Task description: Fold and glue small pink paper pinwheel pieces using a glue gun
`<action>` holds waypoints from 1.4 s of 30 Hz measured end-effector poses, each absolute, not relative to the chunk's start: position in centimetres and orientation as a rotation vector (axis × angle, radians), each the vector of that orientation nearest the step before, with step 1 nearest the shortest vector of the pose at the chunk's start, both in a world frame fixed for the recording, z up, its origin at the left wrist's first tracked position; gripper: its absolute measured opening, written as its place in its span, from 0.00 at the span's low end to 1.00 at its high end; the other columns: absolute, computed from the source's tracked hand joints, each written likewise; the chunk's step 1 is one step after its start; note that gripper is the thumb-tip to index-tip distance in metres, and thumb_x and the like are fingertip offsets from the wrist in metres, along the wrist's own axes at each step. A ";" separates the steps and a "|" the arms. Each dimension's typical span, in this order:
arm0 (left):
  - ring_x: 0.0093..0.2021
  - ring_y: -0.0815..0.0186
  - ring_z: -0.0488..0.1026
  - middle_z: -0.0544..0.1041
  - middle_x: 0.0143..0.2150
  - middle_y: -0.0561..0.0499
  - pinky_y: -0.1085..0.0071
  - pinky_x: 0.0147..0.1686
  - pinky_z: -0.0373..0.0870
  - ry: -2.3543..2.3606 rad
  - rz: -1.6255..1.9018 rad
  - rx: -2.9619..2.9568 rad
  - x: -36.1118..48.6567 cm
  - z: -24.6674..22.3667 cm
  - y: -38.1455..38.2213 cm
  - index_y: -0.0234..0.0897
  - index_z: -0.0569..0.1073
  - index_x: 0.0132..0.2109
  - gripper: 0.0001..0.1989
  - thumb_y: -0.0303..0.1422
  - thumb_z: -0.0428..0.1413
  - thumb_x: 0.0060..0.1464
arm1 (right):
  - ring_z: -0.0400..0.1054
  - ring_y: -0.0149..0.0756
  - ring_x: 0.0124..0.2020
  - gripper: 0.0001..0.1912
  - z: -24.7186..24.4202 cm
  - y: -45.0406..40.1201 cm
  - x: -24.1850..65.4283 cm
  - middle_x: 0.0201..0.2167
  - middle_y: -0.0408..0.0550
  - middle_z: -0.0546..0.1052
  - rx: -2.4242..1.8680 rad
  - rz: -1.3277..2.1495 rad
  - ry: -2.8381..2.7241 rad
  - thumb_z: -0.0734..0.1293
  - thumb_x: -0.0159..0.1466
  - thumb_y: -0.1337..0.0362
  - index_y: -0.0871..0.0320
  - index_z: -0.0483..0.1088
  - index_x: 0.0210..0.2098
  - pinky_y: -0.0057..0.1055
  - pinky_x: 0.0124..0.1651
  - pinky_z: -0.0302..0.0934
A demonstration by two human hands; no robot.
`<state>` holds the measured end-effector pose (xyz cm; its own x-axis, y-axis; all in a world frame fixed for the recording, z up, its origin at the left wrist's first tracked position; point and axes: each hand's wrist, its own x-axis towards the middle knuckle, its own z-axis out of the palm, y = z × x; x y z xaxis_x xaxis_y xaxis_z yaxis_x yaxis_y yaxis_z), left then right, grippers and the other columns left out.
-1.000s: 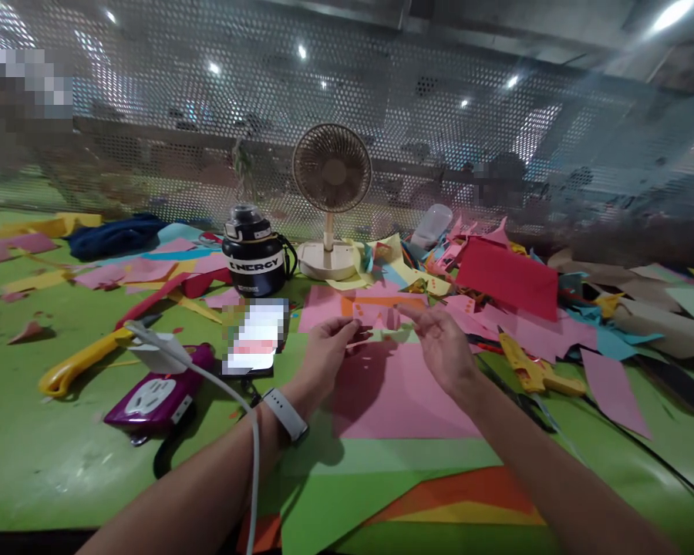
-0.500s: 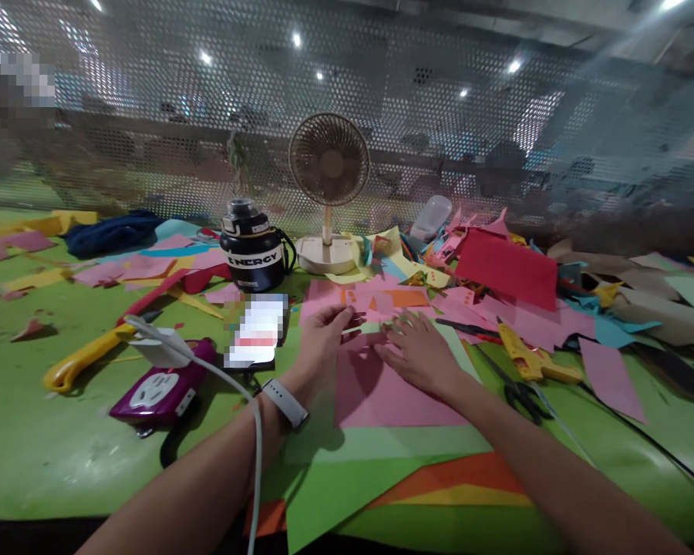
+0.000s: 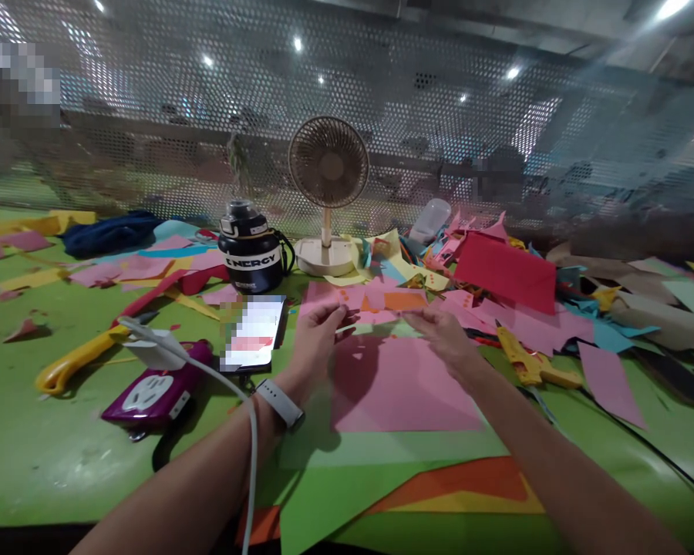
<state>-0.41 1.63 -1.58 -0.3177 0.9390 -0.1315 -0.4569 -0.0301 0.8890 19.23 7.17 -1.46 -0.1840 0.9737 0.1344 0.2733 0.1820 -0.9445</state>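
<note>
A large pink sheet lies on a pale green sheet in front of me. My left hand is over its upper left corner, thumb and index finger close together; whatever is between them is too small to make out. At the upper right of the sheet, my right hand has its fingertips drawn together near an orange strip; anything held there is too small to tell. Pink paper with orange dots lies just beyond both hands.
A phone, purple power socket and yellow-handled knife lie left. Behind stand a bottle and a fan. At right are a yellow glue gun and a red sheet among scraps. A white cable crosses my left forearm.
My right hand has moved right and its spread fingers have drawn together, uncovering more of the pink sheet. My left hand has hardly moved.
</note>
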 end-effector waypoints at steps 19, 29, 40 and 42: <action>0.36 0.62 0.77 0.79 0.31 0.48 0.67 0.36 0.72 1.071 1.641 0.655 -0.5 -1.6 1.6 0.35 0.75 0.32 0.14 0.39 0.65 0.40 | 0.64 0.45 0.48 0.20 -2.0 9.0 15.8 0.46 0.57 0.72 -1.466 -0.042 -2.578 0.53 0.69 0.60 0.58 0.75 0.44 0.40 0.50 0.57; 0.32 0.65 0.75 0.77 0.29 0.49 0.70 0.33 0.71 1.056 1.677 0.644 -0.5 -1.4 1.7 0.34 0.75 0.30 0.12 0.37 0.65 0.39 | 0.55 0.53 0.62 0.30 -2.5 8.7 16.5 0.62 0.59 0.63 -1.490 -0.063 -2.690 0.48 0.68 0.45 0.52 0.66 0.59 0.51 0.60 0.49; 0.29 0.68 0.74 0.77 0.26 0.51 0.69 0.38 0.71 1.053 1.673 0.653 -0.4 -2.1 2.1 0.35 0.75 0.27 0.06 0.33 0.64 0.41 | 0.64 0.50 0.54 0.29 -1.9 9.6 16.8 0.50 0.60 0.72 -1.551 -0.034 -2.688 0.47 0.70 0.49 0.55 0.75 0.46 0.45 0.54 0.56; 0.29 0.68 0.74 0.78 0.27 0.50 0.67 0.39 0.71 1.048 1.666 0.640 -0.4 -2.2 2.2 0.34 0.76 0.28 0.08 0.33 0.65 0.40 | 0.63 0.50 0.56 0.28 -2.3 10.3 16.5 0.52 0.60 0.71 -1.580 -0.018 -2.681 0.48 0.70 0.51 0.56 0.75 0.46 0.45 0.55 0.55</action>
